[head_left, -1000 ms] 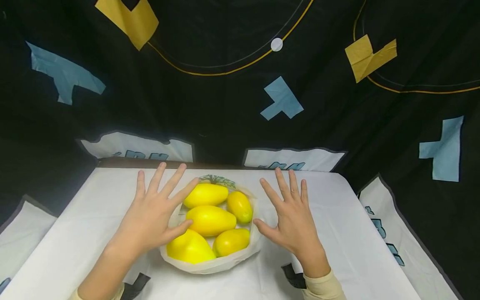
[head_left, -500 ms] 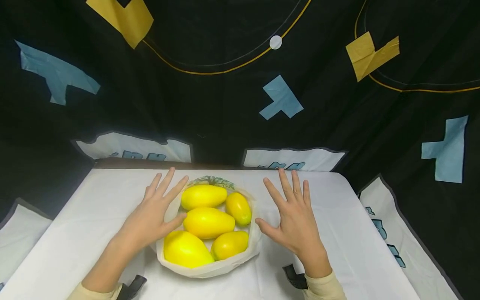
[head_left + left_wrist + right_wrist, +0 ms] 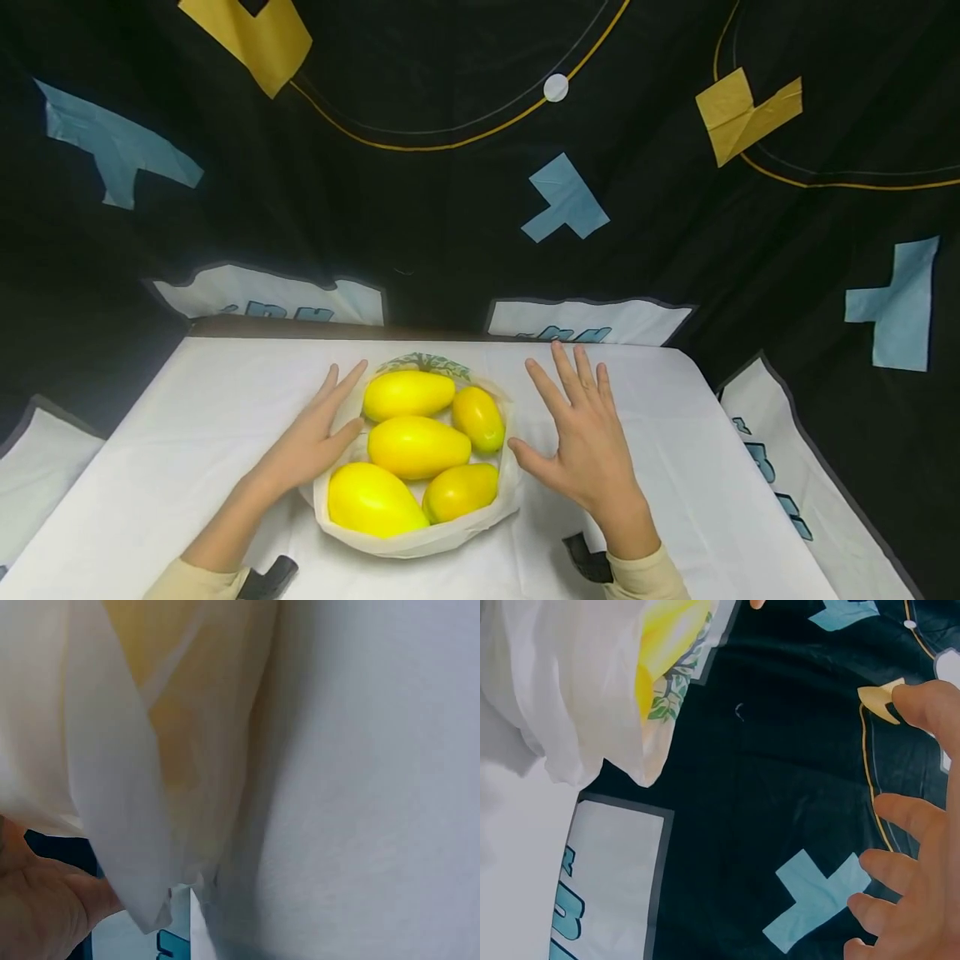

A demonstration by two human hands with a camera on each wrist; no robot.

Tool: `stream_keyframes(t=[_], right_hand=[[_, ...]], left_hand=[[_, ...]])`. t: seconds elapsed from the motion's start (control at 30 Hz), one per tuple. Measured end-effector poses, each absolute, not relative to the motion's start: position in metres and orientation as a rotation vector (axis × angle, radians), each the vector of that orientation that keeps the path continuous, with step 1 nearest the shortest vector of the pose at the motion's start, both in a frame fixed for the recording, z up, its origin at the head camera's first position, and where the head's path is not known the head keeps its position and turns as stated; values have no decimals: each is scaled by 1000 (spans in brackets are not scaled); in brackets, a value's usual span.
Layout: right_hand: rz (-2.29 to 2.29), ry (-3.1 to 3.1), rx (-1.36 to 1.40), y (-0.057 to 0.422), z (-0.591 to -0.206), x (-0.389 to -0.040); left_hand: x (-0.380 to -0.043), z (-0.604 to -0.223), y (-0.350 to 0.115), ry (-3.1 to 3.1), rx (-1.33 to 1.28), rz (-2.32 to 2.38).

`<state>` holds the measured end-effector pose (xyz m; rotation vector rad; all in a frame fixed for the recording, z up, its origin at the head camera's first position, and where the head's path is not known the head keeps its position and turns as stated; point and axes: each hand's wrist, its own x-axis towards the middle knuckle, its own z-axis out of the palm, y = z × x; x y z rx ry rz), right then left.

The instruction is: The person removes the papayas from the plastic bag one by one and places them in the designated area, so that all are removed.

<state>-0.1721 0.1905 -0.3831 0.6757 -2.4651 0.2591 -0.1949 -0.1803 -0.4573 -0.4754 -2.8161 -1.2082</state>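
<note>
Several yellow mangoes (image 3: 418, 447) lie in a white bag (image 3: 420, 546) whose mouth is spread wide, with a green leafy print on its far rim. Just left of the bag is my left hand (image 3: 318, 437), fingers straight and thumb toward the rim; whether it touches the bag is unclear. On the other side, my right hand (image 3: 588, 450) is held with fingers spread and nothing in it. In the left wrist view the bag's side (image 3: 120, 750) hides most of the hand (image 3: 45, 911). The right wrist view has the hand (image 3: 922, 847) apart from the bag (image 3: 570, 682).
A white-covered table (image 3: 712, 500) bears the bag. Behind it hangs a black cloth (image 3: 450, 225) with blue and gold shapes. Dark straps (image 3: 588, 560) show at both sleeves.
My left hand has come down and turned more edge-on beside the bag's left side. My right hand has barely moved. The mangoes keep their arrangement.
</note>
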Motion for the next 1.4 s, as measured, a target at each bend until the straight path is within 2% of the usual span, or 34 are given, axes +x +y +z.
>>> stream_keyframes(t=[1.0,1.4], right_hand=[[424,-2580,827,148,-410,-203],[609,-2692,800,131,-426,-206]], left_hand=[[-194,-460,-180,-2851,-502,-1339],[-192,-462,-181,-2844,-496,-1351]])
